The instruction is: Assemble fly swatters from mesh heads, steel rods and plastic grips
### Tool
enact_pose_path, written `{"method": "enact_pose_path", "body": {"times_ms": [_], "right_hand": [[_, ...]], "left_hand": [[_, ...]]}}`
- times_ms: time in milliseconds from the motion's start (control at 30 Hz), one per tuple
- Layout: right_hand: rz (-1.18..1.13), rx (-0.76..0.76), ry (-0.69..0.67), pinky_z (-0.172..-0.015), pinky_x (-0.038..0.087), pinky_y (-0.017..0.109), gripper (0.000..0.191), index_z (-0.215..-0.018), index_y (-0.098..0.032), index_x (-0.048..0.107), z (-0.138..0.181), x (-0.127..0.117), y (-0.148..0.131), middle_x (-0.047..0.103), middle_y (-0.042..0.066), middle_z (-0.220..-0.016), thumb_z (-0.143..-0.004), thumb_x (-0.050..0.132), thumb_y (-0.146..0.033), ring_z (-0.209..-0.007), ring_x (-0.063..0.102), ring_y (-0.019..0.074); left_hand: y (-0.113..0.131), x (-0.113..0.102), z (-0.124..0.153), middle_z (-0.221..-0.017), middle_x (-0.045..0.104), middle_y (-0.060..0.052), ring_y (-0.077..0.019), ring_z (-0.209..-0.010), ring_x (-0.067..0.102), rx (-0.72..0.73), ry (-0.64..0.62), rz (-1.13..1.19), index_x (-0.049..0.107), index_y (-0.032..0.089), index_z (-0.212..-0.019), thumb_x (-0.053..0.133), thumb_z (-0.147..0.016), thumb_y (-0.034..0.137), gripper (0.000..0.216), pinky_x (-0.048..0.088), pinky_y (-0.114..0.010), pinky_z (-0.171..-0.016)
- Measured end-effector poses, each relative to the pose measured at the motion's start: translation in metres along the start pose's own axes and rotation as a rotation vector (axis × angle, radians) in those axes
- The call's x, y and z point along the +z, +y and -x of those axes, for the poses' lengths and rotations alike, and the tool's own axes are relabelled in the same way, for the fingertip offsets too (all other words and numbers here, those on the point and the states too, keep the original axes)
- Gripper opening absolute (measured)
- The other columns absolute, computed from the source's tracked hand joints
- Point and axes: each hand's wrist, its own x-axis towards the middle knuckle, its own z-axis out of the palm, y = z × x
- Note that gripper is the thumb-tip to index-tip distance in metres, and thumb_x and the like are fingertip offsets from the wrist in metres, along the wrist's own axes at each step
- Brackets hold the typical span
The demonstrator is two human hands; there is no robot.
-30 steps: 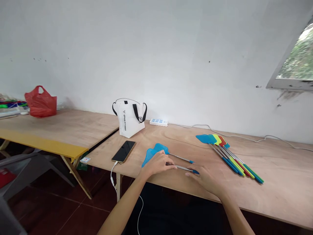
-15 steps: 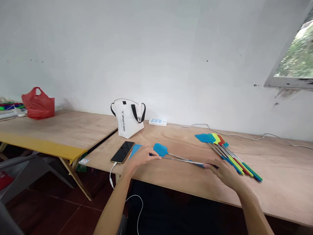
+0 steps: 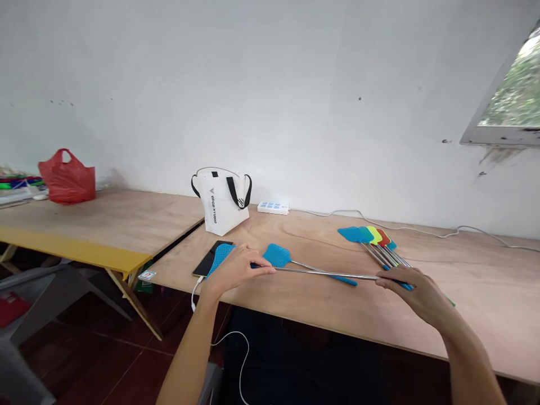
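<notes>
Between my hands stretches a fly swatter (image 3: 324,273) with a blue perforated head and a thin metal telescopic rod. My left hand (image 3: 241,267) is closed on it where the head meets the rod. My right hand (image 3: 415,289) pinches the other end of the rod, by the handle, which my fingers mostly hide. Just behind the rod, a second blue fly swatter (image 3: 277,255) lies on the table, its blue handle crossing under the held rod. Several fly swatters (image 3: 372,235) with blue, yellow and red heads lie fanned together at the right, their handles partly behind my right hand.
A smartphone (image 3: 206,263) on a white cable lies at the wooden table's left edge, partly under the held swatter's head. Behind it stand a white bag (image 3: 221,205) and a power strip (image 3: 273,208). A red plastic bag (image 3: 70,179) sits on another table at left.
My right hand has moved right, away from my left, and more metal rod shows between them. The held swatter's head has shifted slightly left, over the phone.
</notes>
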Motion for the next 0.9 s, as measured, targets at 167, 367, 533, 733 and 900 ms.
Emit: {"method": "enact_pose_path", "body": {"times_ms": [167,367,533,733,900], "right_hand": [[0.045,-0.144,0.216,-0.085,0.047,0.041,0.043,-0.088,-0.032,0.078,0.008,-0.014,-0.009,0.076,0.003,-0.088,-0.088,0.058,-0.07,-0.085,0.066,0.0248],[0.125,-0.18,0.294,-0.082,0.05,0.038,0.041,-0.091,-0.033,0.079,0.017,-0.024,-0.019,0.077,0.002,-0.088,-0.09,0.057,-0.067,-0.082,0.068,0.024],[0.062,0.056,-0.075,-0.059,0.054,0.028,0.048,-0.086,-0.033,0.08,0.026,-0.031,-0.019,0.079,0.001,-0.088,-0.086,0.055,-0.074,-0.075,0.071,0.0226],[-0.049,0.072,-0.335,-0.067,0.052,0.026,0.053,-0.079,-0.029,0.075,0.023,-0.031,-0.052,0.074,-0.001,-0.079,-0.094,0.044,-0.069,-0.072,0.066,0.019],[-0.032,-0.006,-0.251,-0.067,0.049,0.027,0.05,-0.077,-0.029,0.074,0.01,-0.008,-0.088,0.076,0.0,-0.08,-0.096,0.046,-0.066,-0.075,0.068,0.0203]], "left_hand": [[0.01,-0.012,0.003,-0.081,0.078,0.003,-0.0174,-0.077,0.056,-0.144,-0.088,0.068,0.083,0.031,-0.088,0.058,-0.098,0.053,0.034,0.042,-0.03,-0.076],[0.01,-0.012,0.003,-0.09,0.08,0.005,-0.0174,-0.083,0.058,-0.219,-0.094,0.143,0.082,0.033,-0.09,0.063,-0.095,0.052,0.028,0.04,-0.031,-0.083],[0.017,-0.011,0.001,-0.08,0.078,0.005,-0.0134,-0.068,0.057,-0.066,-0.047,0.06,0.081,0.028,-0.083,0.061,-0.098,0.05,0.033,0.036,-0.034,-0.084],[0.04,0.002,-0.005,-0.069,0.074,0.005,-0.0113,-0.062,0.054,0.139,-0.051,-0.065,0.076,0.024,-0.079,0.055,-0.102,0.047,0.039,0.034,-0.033,-0.082],[0.051,0.026,-0.014,-0.065,0.07,0.004,-0.011,-0.059,0.051,0.187,-0.004,-0.096,0.074,0.022,-0.079,0.05,-0.105,0.046,0.043,0.031,-0.033,-0.078]]}}
